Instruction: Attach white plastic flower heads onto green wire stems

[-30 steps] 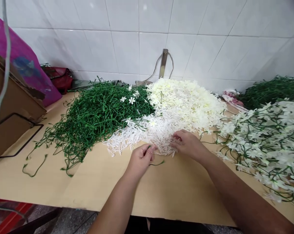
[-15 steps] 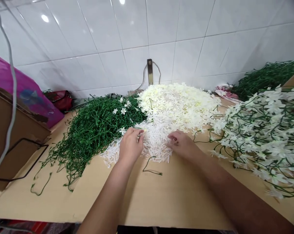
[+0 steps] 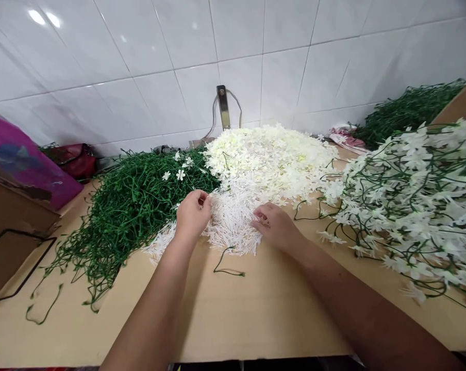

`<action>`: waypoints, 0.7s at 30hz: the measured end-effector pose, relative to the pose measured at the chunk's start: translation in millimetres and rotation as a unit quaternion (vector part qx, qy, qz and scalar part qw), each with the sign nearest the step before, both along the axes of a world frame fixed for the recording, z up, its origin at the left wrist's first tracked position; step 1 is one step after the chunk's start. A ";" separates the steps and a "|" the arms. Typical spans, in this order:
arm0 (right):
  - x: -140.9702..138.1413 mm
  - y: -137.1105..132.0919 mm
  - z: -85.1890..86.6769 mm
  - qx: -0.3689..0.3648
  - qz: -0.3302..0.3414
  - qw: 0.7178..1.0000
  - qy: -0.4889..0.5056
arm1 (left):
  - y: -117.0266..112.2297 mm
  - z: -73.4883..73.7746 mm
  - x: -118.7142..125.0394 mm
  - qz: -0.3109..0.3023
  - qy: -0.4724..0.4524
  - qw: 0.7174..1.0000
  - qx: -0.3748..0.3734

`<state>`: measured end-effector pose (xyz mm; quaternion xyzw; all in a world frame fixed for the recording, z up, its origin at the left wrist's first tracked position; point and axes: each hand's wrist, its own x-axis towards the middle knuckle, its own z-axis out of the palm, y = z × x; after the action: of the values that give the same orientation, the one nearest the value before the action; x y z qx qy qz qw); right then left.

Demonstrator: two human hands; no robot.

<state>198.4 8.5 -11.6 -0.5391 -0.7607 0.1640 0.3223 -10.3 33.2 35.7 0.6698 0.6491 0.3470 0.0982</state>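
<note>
My left hand (image 3: 193, 214) is closed in a pinch at the left side of a heap of short white sticks (image 3: 233, 219). Whatever lies between its fingertips is too small to name. On the heap's right side, my right hand (image 3: 276, 225) has its fingers curled together against the sticks, their tips partly hidden. Behind the sticks rises a mound of loose cream-white flower heads (image 3: 271, 154). A tangle of green plastic stems (image 3: 140, 201) spreads to the left, with a few white blossoms (image 3: 180, 175) on it. One loose green stem (image 3: 228, 272) lies in front of the sticks.
Finished-looking white flowers on green stems (image 3: 414, 206) are piled at the right. More green stems (image 3: 411, 111) sit behind them by the tiled wall (image 3: 240, 77). A purple bag (image 3: 28, 159) and a cardboard box (image 3: 16, 232) stand at the left of the tan work surface (image 3: 233, 319).
The view has shifted, so everything appears further left. Both hands stay beside the white sticks with small finger movements. A pale yellowish bit at my left fingertips no longer shows.
</note>
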 end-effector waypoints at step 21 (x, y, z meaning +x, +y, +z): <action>-31.3 -24.1 19.2 -0.165 0.083 0.931 0.315 | -52.0 -23.0 37.5 -0.170 -0.488 0.832 -0.201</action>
<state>167.1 -15.6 7.6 -0.4406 -0.6243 0.4743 0.4372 27.2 -18.8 12.6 0.4787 0.4478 0.4686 0.5922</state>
